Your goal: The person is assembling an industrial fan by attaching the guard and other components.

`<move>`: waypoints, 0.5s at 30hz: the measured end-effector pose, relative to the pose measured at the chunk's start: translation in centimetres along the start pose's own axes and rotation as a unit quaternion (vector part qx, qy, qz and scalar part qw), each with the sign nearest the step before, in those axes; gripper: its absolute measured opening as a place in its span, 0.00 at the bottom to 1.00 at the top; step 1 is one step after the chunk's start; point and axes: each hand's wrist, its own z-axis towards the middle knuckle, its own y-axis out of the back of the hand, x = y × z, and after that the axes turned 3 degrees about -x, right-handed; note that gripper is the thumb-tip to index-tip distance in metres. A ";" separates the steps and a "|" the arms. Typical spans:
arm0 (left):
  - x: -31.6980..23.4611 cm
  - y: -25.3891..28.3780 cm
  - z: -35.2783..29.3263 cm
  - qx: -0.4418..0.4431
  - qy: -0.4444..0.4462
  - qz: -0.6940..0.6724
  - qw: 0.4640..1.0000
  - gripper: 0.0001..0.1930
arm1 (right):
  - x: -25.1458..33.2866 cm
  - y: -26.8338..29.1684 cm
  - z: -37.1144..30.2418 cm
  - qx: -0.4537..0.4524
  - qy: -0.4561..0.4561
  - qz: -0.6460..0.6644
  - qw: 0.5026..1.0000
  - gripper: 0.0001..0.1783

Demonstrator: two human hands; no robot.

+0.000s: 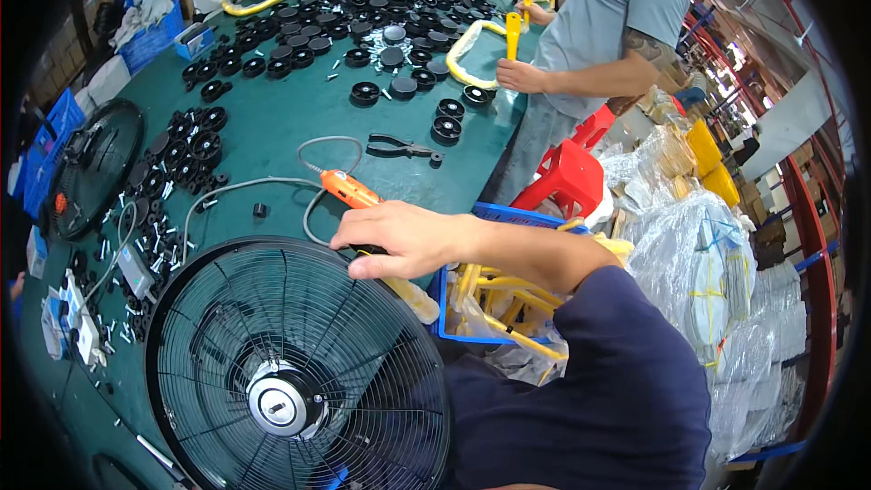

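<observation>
In front of me stands a round black fan (281, 404) with a wire guard and a silver hub. My right hand (399, 238) reaches in from the right, back upward, over the far right rim of the guard. Its fingers and thumb are curled together by a dark piece; what they grip is mostly hidden. A pale yellow cylinder (413, 299) shows just below the hand. Right beyond the fingers lies an orange corded power screwdriver (349, 189), partly covered by the hand. My left hand is not visible.
Black round caps (392, 56) and wheels cover the green table (272, 145). Pliers (399, 146) lie beyond the screwdriver; bolts (163, 249) lie left. A blue crate (443, 308) of yellow tubes stands right. A co-worker (608, 9) holds yellow parts near red stools (570, 177).
</observation>
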 end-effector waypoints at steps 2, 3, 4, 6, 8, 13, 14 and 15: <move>4.4 -0.3 2.3 -0.007 0.086 -0.151 0.985 0.15 | -0.4 -0.7 -0.2 -0.016 -0.010 0.026 0.999 0.17; 4.3 -1.2 1.2 -0.092 -0.089 -0.065 0.990 0.14 | -0.8 -0.9 0.0 -0.018 -0.013 0.028 0.999 0.17; 4.3 -2.1 0.1 -0.171 -0.261 0.024 0.950 0.13 | -1.2 -1.2 0.4 -0.007 -0.029 0.026 0.999 0.15; 4.7 -3.8 -0.7 -0.284 -0.441 0.116 0.843 0.09 | -1.2 -1.4 1.0 0.005 -0.040 0.026 0.999 0.14; 4.0 -4.4 -1.8 -0.271 -0.446 0.087 0.849 0.14 | -0.5 -1.3 1.3 -0.031 -0.037 0.021 0.999 0.12; 6.1 -1.6 1.4 -0.223 -0.564 -0.073 0.791 0.22 | -0.3 -1.2 0.7 -0.021 -0.036 0.009 0.999 0.11; 6.1 -1.8 1.6 -0.232 -0.549 -0.058 0.801 0.22 | 0.0 -1.1 0.7 -0.021 -0.038 0.002 0.999 0.11; 6.0 -2.1 1.4 -0.240 -0.534 -0.042 0.810 0.22 | 0.0 -1.1 0.7 -0.014 -0.035 0.005 0.999 0.11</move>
